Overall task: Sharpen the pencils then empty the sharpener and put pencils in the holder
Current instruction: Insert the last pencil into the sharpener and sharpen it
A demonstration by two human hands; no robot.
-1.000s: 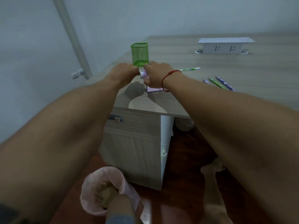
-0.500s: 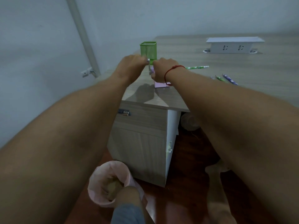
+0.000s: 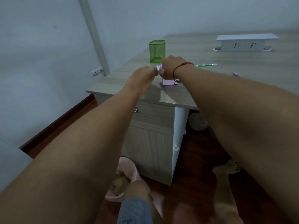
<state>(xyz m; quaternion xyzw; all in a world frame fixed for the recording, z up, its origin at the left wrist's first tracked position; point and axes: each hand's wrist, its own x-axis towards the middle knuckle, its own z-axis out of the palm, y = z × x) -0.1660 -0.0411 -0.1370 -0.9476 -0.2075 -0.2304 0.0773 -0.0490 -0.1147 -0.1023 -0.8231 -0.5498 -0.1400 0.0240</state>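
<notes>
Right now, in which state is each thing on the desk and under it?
holder: upright, no pencil sticking out
sharpener: stands on the desk
left hand: pinches its white front piece
right hand: grips its top
green pencil: lies flat on the desk
bin: open, on the floor

No legible text anywhere. Pale marks on the blue shorts (image 3: 134, 212) at the bottom edge are too blurred to read. The green pencil (image 3: 205, 65) on the worktop (image 3: 250, 62) carries a printed pattern, too small to resolve as letters.
</notes>
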